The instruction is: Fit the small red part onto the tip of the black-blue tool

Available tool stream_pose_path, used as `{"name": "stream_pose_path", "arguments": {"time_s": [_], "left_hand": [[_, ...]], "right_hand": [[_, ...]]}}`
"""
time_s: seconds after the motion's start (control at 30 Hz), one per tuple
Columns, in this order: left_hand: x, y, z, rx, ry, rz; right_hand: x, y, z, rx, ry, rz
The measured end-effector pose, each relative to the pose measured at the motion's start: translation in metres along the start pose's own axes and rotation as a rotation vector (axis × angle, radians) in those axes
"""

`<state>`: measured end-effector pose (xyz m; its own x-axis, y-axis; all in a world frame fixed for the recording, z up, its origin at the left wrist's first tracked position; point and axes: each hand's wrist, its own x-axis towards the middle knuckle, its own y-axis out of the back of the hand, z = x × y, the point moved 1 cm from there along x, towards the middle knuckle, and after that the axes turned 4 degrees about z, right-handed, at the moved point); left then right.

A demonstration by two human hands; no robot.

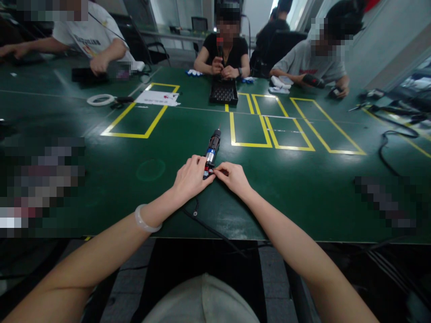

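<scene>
A dark electric screwdriver (212,148) with a blue band lies on the green table (303,188), its tip pointing away from me. My left hand (191,178) curls around its near end, fingers closed on it. My right hand (233,177) pinches the same near end from the right, fingers together. A black cable (202,222) runs from the tool back over the table's front edge. A pale bangle (144,220) sits on my left wrist.
Yellow tape rectangles (251,130) mark the table ahead. A black tray (223,92) stands at the far middle, with a white sheet (157,98) and a white ring (100,99) to the left. Three people sit across the table. Cables (392,143) lie at right.
</scene>
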<state>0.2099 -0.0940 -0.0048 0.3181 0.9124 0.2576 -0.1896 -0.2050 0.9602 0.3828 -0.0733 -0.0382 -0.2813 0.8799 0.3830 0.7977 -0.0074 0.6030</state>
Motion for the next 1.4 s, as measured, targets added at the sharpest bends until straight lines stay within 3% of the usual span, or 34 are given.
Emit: {"name": "stream_pose_path", "arguments": {"time_s": [0.27, 0.47, 0.6, 0.93, 1.1, 1.23, 1.33, 1.4], "left_hand": [[0.001, 0.001, -0.007, 0.072, 0.033, -0.024], [0.006, 0.003, -0.033, 0.106, 0.070, -0.027], [0.015, 0.005, -0.070, 0.139, 0.162, -0.038], [0.033, 0.014, -0.192, 0.096, 0.454, -0.098], [0.038, 0.016, -0.234, 0.085, 0.534, -0.095], [0.034, 0.014, -0.239, 0.160, 0.452, 0.029], [0.028, 0.013, -0.228, 0.222, 0.383, 0.130], [0.025, 0.013, -0.220, 0.240, 0.382, 0.129]], "right_hand": [[-0.002, -0.002, -0.004, 0.050, 0.000, -0.029], [0.001, 0.003, 0.002, 0.041, -0.057, -0.011], [0.001, 0.003, 0.004, 0.042, -0.049, -0.014], [-0.001, 0.002, 0.001, 0.053, -0.033, -0.032], [0.000, 0.001, 0.001, 0.052, -0.043, -0.050], [0.000, 0.001, 0.000, 0.056, -0.048, -0.056], [0.000, 0.001, 0.000, 0.055, -0.048, -0.061], [0.000, 0.001, 0.000, 0.048, -0.045, -0.063]]}}
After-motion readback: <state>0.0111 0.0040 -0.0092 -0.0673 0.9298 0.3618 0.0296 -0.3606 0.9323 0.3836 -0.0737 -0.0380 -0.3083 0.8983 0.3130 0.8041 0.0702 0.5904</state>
